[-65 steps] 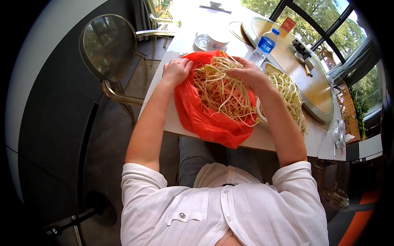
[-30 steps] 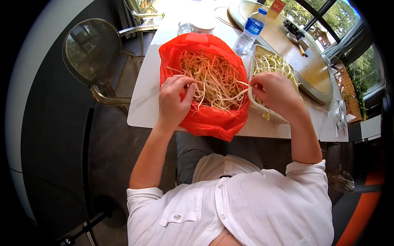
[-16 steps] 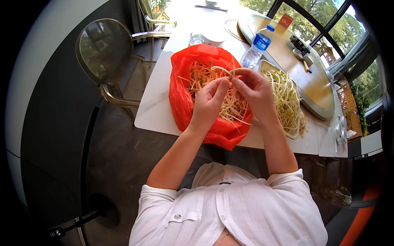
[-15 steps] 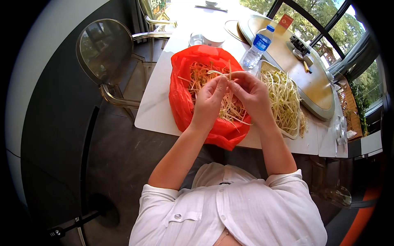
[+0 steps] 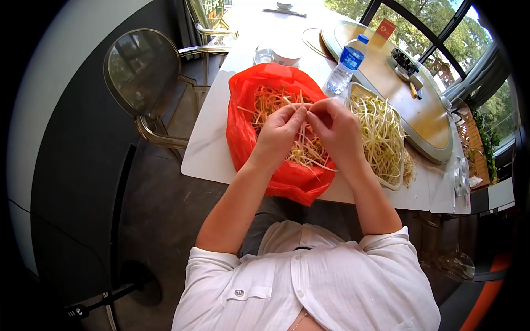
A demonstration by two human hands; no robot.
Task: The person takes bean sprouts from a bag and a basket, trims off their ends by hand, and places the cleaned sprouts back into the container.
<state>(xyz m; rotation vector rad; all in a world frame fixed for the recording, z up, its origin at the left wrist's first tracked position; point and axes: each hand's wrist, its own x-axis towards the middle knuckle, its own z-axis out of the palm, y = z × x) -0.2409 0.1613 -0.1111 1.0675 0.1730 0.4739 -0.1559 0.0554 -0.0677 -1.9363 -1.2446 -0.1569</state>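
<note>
Over a red plastic bag point(image 5: 243, 132), my left hand point(image 5: 279, 135) and my right hand point(image 5: 338, 129) meet with thumbs and fingertips pinched together. Between the left fingers is a pale bean sprout point(image 5: 288, 101), its end poking up above the fingertips. The right fingers are closed close beside it on the same sprout, as far as I can see; the tips partly hide it. Inside the opened bag lies a heap of loose sprouts point(image 5: 309, 155). Just right of my right hand, a light-coloured basket point(image 5: 398, 177) holds a pile of long bean sprouts point(image 5: 378, 132).
Behind the basket stands a water bottle point(image 5: 345, 66) with a blue label. A large round turntable point(image 5: 425, 118) covers the table's right side. A glass point(image 5: 264, 55) is behind the bag on the white table point(image 5: 207, 154). A clear-backed chair point(image 5: 142, 74) stands at left.
My hands stay pinched together over the bag. The fingers have shifted slightly, and the sprout's end between them now points up at a different angle.
</note>
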